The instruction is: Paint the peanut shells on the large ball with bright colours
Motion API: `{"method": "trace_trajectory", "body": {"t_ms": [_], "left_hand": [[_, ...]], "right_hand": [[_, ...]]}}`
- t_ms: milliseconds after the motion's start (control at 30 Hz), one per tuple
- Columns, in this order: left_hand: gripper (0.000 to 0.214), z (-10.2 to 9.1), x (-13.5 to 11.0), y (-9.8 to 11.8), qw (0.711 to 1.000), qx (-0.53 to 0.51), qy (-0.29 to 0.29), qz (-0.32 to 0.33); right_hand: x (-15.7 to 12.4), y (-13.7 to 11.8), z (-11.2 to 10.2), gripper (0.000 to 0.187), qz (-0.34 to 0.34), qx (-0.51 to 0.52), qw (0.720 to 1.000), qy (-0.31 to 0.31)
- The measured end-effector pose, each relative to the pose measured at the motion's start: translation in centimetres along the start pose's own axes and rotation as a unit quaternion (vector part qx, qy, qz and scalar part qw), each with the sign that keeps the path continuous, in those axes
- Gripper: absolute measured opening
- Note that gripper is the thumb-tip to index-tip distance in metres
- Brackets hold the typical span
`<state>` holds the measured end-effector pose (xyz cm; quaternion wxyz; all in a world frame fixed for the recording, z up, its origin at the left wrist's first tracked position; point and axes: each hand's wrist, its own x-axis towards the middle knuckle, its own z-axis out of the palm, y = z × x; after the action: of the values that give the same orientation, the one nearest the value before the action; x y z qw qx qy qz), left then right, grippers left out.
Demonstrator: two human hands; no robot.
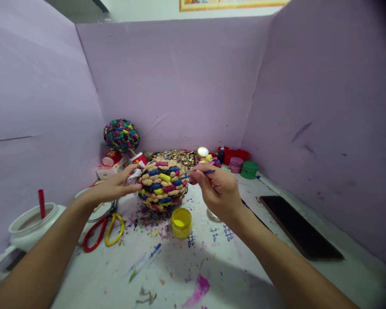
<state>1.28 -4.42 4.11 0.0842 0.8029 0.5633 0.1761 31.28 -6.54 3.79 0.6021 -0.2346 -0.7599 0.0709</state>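
A round ball covered in peanuts (163,184) stands on the table, some of its peanuts painted blue, yellow, magenta and black, many still bare tan. My left hand (119,184) steadies it from the left, thumb on the near side, fingertips by the upper edge. Beside those fingers is a crumpled white tissue (135,174). My right hand (219,189) pinches a thin blue paintbrush (209,172), whose tip is at the ball's right side. In front of the ball sits an uncapped jar of yellow paint (182,223).
Red-and-yellow-handled scissors (104,229) and a white pot (32,223) lie left. A fully painted ball (121,135) is behind. At the back are a tray of peanuts (176,158) and paint jars (249,169). A dark phone (300,227) lies right; purple panels (180,86) surround the table.
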Motion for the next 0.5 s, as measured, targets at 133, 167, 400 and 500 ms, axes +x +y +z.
{"method": "trace_trajectory", "body": {"t_ms": [133, 167, 400, 500], "left_hand": [[0.065, -0.1, 0.0, 0.6, 0.999, -0.04, -0.035, 0.007], [0.064, -0.1, 0.0, 0.8, 0.999, -0.041, -0.033, 0.008], [0.064, -0.1, -0.1, 1.7, 0.999, -0.012, -0.027, 0.015], [0.066, -0.1, -0.1, 1.7, 1.0, -0.004, -0.025, 0.013]], "right_hand": [[-0.1, 0.0, 0.1, 0.019, -0.004, -0.006, 1.0, 0.004], [-0.1, 0.1, 0.1, 0.018, -0.005, -0.009, 1.0, 0.004], [0.0, -0.1, 0.0, 0.016, -0.02, -0.01, 1.0, -0.002], [0.1, -0.2, 0.0, 0.016, -0.025, -0.013, 1.0, -0.004]]}}
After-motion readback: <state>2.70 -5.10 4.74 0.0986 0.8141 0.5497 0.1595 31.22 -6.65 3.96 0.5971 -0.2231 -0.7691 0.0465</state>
